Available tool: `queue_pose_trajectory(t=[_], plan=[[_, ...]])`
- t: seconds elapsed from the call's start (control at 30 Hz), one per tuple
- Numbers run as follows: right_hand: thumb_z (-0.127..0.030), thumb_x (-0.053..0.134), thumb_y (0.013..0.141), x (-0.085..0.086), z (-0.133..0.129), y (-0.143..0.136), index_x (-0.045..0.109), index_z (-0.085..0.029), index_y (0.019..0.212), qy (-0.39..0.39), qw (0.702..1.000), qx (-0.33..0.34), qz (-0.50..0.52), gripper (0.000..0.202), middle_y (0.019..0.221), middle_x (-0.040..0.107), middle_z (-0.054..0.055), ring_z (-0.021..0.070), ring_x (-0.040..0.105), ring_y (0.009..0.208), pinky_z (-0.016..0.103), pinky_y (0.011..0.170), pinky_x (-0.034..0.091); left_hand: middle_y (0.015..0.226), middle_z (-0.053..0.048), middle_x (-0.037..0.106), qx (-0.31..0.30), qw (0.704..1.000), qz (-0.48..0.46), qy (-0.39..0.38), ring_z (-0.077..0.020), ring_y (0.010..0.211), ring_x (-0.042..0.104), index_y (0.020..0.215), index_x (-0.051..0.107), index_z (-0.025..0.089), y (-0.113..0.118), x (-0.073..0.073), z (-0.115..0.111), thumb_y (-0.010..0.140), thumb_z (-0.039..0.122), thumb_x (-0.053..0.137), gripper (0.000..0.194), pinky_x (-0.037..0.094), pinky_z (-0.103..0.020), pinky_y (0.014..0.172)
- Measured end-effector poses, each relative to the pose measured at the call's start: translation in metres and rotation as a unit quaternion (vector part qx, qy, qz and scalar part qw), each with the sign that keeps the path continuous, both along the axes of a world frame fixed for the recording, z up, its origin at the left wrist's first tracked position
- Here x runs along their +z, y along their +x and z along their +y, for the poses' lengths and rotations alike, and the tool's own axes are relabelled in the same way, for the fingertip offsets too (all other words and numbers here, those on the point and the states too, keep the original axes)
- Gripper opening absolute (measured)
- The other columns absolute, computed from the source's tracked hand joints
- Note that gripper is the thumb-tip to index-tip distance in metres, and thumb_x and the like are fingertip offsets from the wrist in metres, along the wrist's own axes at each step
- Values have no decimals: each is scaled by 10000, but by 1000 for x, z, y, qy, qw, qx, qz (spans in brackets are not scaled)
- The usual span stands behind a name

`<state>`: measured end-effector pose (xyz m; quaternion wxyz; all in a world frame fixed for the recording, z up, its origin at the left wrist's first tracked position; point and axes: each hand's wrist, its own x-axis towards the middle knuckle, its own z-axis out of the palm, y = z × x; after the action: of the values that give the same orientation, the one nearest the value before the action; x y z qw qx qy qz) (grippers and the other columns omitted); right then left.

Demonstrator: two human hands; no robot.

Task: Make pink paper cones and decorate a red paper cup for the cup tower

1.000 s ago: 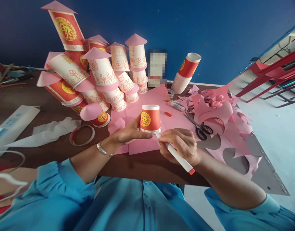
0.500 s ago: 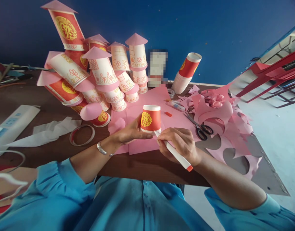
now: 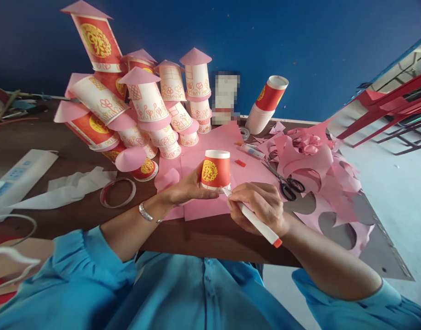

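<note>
My left hand [image 3: 190, 187] is closed around the lower left side of a red and white paper cup [image 3: 221, 168] with a yellow round emblem. Its fingers behind the cup are partly hidden. In my right hand [image 3: 257, 206] is a white marker pen [image 3: 255, 222] with an orange end. The pen's tip meets the white band at the cup's lower edge, where small marks show. Pink paper sheets [image 3: 200, 206] lie under both hands. An orange pen cap [image 3: 240, 163] rests on the paper to the right of the cup.
Paper-cup towers with pink cone roofs [image 3: 145, 98] stand at the back left. Black scissors [image 3: 289, 185], a glue tube [image 3: 252, 151] and pink paper scraps [image 3: 308, 165] lie right. A cup stack [image 3: 263, 110] leans behind. A tape roll [image 3: 117, 192] and power strip [image 3: 23, 178] are left.
My right hand and the marker have shifted slightly to the right and down along the cup's lower band. The cup and my left hand stay almost in place.
</note>
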<state>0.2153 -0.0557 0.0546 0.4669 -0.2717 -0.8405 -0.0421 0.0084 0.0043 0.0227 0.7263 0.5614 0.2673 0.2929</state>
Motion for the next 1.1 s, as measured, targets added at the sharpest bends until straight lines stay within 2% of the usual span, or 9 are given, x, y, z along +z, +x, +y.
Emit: queue_pose_trajectory(t=[0.27, 0.47, 0.73, 0.9, 1.1], plan=[[-57, 626, 901, -1, 0, 0, 540, -203, 972, -10, 1000, -10, -17, 184, 694, 698, -17, 134, 689, 562, 251, 529, 570, 1218, -78, 680, -13, 1000, -12, -11, -266, 1120, 647, 1367, 486, 242, -1, -3, 1, 747, 320, 894, 747, 514, -380, 885], [-76, 622, 921, -3, 1, 0, 533, -221, 988, -13, 1000, -12, -22, 182, 711, 702, -30, 124, 692, 582, 244, 541, 568, 1263, -84, 668, -13, 1000, 1, -6, -274, 1166, 640, 1399, 472, 249, -2, -4, 1, 744, 328, 894, 783, 513, -394, 923], [-46, 642, 894, -2, 2, 1, 543, -194, 955, -8, 1000, -18, -11, 188, 705, 706, 3, 142, 689, 566, 256, 520, 553, 1183, -80, 683, -21, 1000, -14, 6, -256, 1104, 646, 1300, 522, 222, -1, -5, 1, 762, 317, 880, 654, 512, -384, 892], [-49, 632, 887, -1, 1, 1, 537, -209, 949, -13, 1000, -23, -14, 197, 676, 683, -23, 133, 668, 543, 252, 515, 542, 1228, -77, 674, -11, 1000, -14, -2, -261, 1129, 639, 1336, 498, 242, -1, -6, 1, 740, 311, 898, 721, 509, -370, 878], [-58, 619, 898, -1, 0, -1, 533, -209, 942, -9, 1000, -21, -20, 179, 671, 684, -22, 131, 654, 524, 260, 502, 536, 1199, -76, 685, -15, 1000, -13, -2, -259, 1106, 648, 1348, 501, 238, 0, -5, 1, 755, 326, 889, 714, 516, -378, 875]])
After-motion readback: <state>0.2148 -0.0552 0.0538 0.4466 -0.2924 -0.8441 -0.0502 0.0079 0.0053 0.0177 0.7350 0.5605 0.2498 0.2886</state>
